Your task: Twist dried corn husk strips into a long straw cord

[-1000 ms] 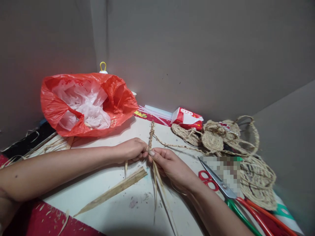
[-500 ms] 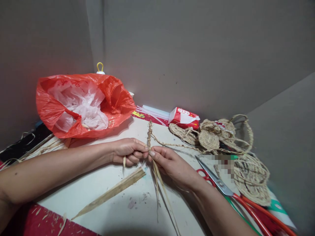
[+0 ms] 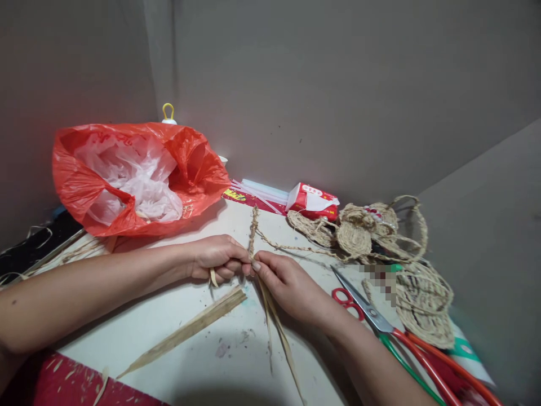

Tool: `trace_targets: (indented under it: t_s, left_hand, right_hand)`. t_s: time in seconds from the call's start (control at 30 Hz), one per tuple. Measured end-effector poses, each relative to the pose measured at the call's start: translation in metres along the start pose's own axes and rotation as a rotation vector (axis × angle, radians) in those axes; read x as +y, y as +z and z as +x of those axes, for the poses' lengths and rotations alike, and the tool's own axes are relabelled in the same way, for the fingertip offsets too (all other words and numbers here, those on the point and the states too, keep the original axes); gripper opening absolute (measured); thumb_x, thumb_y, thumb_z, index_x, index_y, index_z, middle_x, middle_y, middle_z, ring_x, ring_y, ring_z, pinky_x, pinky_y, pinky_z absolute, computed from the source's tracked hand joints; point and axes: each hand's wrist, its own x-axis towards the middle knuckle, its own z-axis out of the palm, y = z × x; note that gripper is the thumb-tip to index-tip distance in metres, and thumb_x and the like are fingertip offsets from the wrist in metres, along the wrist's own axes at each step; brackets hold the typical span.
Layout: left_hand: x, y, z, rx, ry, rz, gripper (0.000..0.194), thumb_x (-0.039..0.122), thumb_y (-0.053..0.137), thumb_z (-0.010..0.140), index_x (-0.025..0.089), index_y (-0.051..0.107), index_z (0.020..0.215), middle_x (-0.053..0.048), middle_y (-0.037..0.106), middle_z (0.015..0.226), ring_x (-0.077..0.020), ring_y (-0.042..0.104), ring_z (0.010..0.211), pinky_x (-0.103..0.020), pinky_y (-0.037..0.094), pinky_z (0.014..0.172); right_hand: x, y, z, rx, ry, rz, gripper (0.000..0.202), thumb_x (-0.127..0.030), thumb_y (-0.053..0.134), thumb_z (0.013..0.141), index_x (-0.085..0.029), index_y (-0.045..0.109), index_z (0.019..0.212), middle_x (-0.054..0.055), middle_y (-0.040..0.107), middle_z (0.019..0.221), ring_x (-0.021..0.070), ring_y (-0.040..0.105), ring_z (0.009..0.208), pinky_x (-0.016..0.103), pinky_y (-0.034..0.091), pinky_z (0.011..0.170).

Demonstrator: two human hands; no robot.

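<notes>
A thin braid of dry plant fibre stands up between my hands, its loose strands trailing toward me below the right hand. My left hand is closed around the braid's lower end, fingers curled, with a pale strip end poking out underneath. Pinched against the same spot, thumb on top, is my right hand; the two hands touch at the fingertips. A flat dried leaf strip lies on the white board just below my left hand. From the braid a thin twisted cord runs right.
A red plastic bag with white plastic inside stands at the back left. Behind are a red tissue pack and straws. Woven straw pieces pile up at right, beside large red-handled scissors. Grey walls enclose the back.
Both hands keep their hold on the braid with hardly any shift. The whole view has slid slightly, so things appear a little farther left.
</notes>
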Motion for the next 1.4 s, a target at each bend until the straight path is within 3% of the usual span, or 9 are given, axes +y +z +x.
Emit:
trace_targets:
  t_s: [0.2, 0.33, 0.53, 0.63, 0.8, 0.97, 1.23, 1.33, 1.4]
  left_hand:
    - [-0.006, 0.009, 0.000, 0.118, 0.122, 0.103, 0.017, 0.025, 0.056, 0.068, 0.014, 0.054, 0.055, 0.009, 0.028, 0.032, -0.0034, 0.017, 0.030, -0.020, 0.009, 0.034]
    - [-0.009, 0.011, 0.000, 0.168, 0.160, 0.191, 0.017, 0.023, 0.051, 0.070, 0.015, 0.054, 0.055, 0.008, 0.030, 0.032, -0.0042, 0.019, 0.031, -0.022, 0.008, 0.035]
    - [-0.014, 0.014, 0.002, 0.217, 0.235, 0.229, 0.018, 0.024, 0.052, 0.071, 0.014, 0.056, 0.057, 0.009, 0.032, 0.034, -0.0046, 0.019, 0.033, -0.023, 0.009, 0.037]
    - [-0.019, 0.014, 0.002, 0.212, 0.276, 0.192, 0.017, 0.023, 0.051, 0.071, 0.014, 0.057, 0.058, 0.009, 0.032, 0.035, -0.0047, 0.019, 0.033, -0.023, 0.010, 0.037]
    - [-0.022, 0.013, 0.001, 0.184, 0.273, 0.066, 0.026, 0.020, 0.053, 0.071, 0.018, 0.040, 0.049, 0.009, 0.029, 0.036, -0.0040, 0.019, 0.033, -0.023, 0.011, 0.036]
    - [-0.023, 0.015, 0.002, 0.162, 0.251, 0.005, 0.033, 0.023, 0.057, 0.072, 0.018, 0.035, 0.048, 0.009, 0.028, 0.036, -0.0030, 0.018, 0.032, -0.022, 0.011, 0.036]
    - [-0.022, 0.022, -0.003, 0.244, 0.232, 0.072, 0.025, 0.030, 0.057, 0.075, 0.014, 0.052, 0.056, 0.008, 0.036, 0.035, -0.0035, 0.022, 0.032, -0.022, 0.012, 0.036]
    - [-0.021, 0.019, -0.004, 0.212, 0.224, 0.047, 0.022, 0.029, 0.057, 0.076, 0.015, 0.053, 0.059, 0.009, 0.032, 0.033, -0.0037, 0.020, 0.031, -0.021, 0.011, 0.036]
    - [-0.020, 0.017, -0.004, 0.191, 0.232, 0.025, 0.023, 0.030, 0.058, 0.076, 0.015, 0.053, 0.060, 0.010, 0.030, 0.033, -0.0036, 0.019, 0.031, -0.021, 0.012, 0.035]
  right_hand:
    - [0.000, -0.007, -0.002, -0.060, 0.015, -0.051, 0.026, -0.025, 0.038, 0.092, -0.019, 0.057, 0.075, 0.000, 0.059, 0.070, 0.0154, 0.050, 0.066, 0.026, 0.035, 0.063]
    - [0.001, -0.012, -0.001, 0.002, 0.057, -0.087, 0.026, -0.028, 0.042, 0.089, -0.020, 0.051, 0.066, -0.001, 0.051, 0.062, 0.0148, 0.044, 0.060, 0.026, 0.032, 0.059]
    - [-0.008, 0.000, -0.001, 0.000, 0.200, 0.178, 0.026, -0.031, 0.042, 0.086, -0.019, 0.048, 0.063, -0.003, 0.042, 0.057, 0.0128, 0.037, 0.055, 0.024, 0.030, 0.052]
    - [-0.014, 0.008, -0.004, 0.024, 0.240, 0.176, 0.027, -0.030, 0.039, 0.086, -0.019, 0.048, 0.062, -0.002, 0.044, 0.056, 0.0131, 0.038, 0.054, 0.025, 0.029, 0.051]
    - [-0.023, 0.020, -0.011, 0.107, 0.221, -0.199, 0.028, -0.027, 0.038, 0.088, -0.019, 0.052, 0.066, 0.006, 0.061, 0.065, 0.0182, 0.052, 0.060, 0.028, 0.029, 0.055]
    - [-0.034, 0.025, -0.017, 0.072, 0.246, -0.601, 0.026, -0.022, 0.038, 0.090, -0.018, 0.061, 0.080, 0.012, 0.069, 0.068, 0.0219, 0.060, 0.057, 0.031, 0.024, 0.052]
    - [-0.046, 0.039, -0.021, -0.074, 0.085, -0.670, 0.024, -0.009, 0.040, 0.085, -0.013, 0.063, 0.091, 0.013, 0.070, 0.068, 0.0212, 0.060, 0.052, 0.031, 0.023, 0.047]
    - [-0.062, 0.028, -0.032, -0.282, -0.051, -0.514, 0.018, -0.011, 0.050, 0.079, -0.018, 0.061, 0.066, 0.006, 0.066, 0.058, 0.0140, 0.049, 0.042, 0.029, 0.023, 0.044]
    - [-0.069, 0.011, -0.040, -0.443, -0.108, -0.306, 0.028, -0.021, 0.054, 0.080, -0.019, 0.051, 0.052, 0.000, 0.058, 0.049, 0.0099, 0.041, 0.038, 0.026, 0.023, 0.041]
